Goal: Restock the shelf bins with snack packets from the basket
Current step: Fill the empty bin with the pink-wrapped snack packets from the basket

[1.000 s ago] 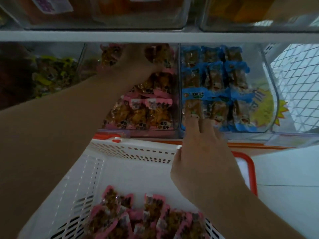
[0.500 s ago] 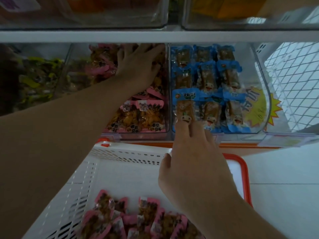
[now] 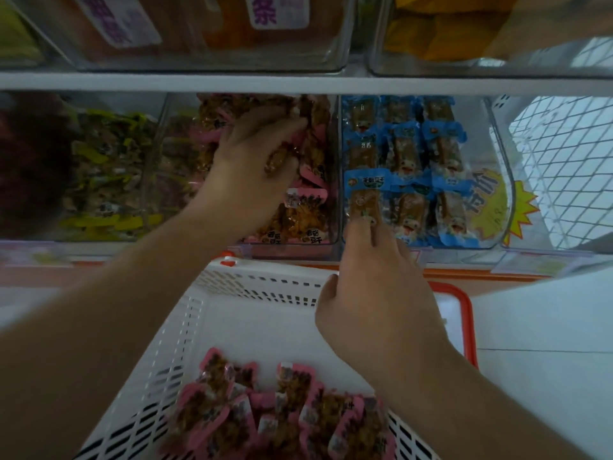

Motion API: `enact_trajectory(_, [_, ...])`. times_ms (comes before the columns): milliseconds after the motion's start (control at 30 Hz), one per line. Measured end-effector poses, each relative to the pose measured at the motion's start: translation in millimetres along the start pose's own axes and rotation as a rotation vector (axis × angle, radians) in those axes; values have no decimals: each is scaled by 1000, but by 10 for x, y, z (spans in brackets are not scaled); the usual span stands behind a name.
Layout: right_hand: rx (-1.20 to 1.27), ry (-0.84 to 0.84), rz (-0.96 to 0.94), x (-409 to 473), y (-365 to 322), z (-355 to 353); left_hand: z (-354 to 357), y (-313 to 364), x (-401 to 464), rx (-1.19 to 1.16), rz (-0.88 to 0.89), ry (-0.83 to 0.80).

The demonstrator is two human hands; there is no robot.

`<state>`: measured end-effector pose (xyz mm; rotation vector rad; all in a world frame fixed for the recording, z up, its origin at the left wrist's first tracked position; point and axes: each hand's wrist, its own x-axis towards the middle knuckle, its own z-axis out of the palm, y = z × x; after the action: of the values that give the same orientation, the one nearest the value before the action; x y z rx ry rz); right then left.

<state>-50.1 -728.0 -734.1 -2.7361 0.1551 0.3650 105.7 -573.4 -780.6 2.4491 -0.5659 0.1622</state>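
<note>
- Pink-edged snack packets [image 3: 282,413] lie heaped at the near end of our white slotted basket [image 3: 212,313], which sits just below the shelf front, its far end bare.
- We've got the left hand [image 3: 255,161] reaching into the middle clear bin [image 3: 333,194], palm down on the pile of pink packets [image 3: 298,214] inside.
- That hand's fingers curl round one packet [image 3: 280,157] from the pile, thumb side toward the bin's right wall, so it's clamped on a pink packet.
- Over on our right, the right hand [image 3: 374,293] hovers above the basket's far rim with two fingertips [image 3: 360,229] up against the front of the neighbouring bin [image 3: 497,180].
- Those fingers are stretched out, touching the front at the lowest blue packet; the thumb sticks out to the left and grips nothing, so we call the hand unclenched.
- Blue packets [image 3: 404,151] stand in neat rows in that right bin, with a yellow starburst price tag [image 3: 491,207] on its front.
- Left of the pink bin, green-yellow packets [image 3: 109,167] sit in shadow.
- A white shelf board [image 3: 298,82] runs across above, carrying more clear bins [image 3: 232,34] with purple-lettered labels.
- An orange-red rim [image 3: 464,313] shows past the basket's right side.
</note>
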Motion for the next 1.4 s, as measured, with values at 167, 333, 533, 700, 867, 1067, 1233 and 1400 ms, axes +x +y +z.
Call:
enact_trajectory(167, [78, -40, -77, -88, -136, 2, -572, 62, -1105, 3, -242, -2])
enact_trajectory(333, [-57, -456, -148, -137, -231, 551, -937, -59, -1972, 144, -554, -50])
enact_trajectory(533, [-180, -622, -109, -268, -83, 1749, -888, -147, -2141, 112, -875, -442])
enact_trajectory(700, [-187, -499, 38, -439, 169, 2191, -960, -115, -1957, 94, -935, -488])
enact_trajectory(867, [25, -472, 66, -315, 141, 2199, -1039, -34, -1864, 75, -805, -277])
enact_trajectory(1067, [425, -462, 146, 53, -277, 1344, -1051, -2, -1725, -96, -582, -146])
enact_trajectory(1233, [813, -461, 27, 93, -478, 493, -896, -111, -1678, -368, -687, -405])
enact_trajectory(1400, [973, -218, 96, 68, -545, 387, -818, -74, -1597, -482, -681, -220])
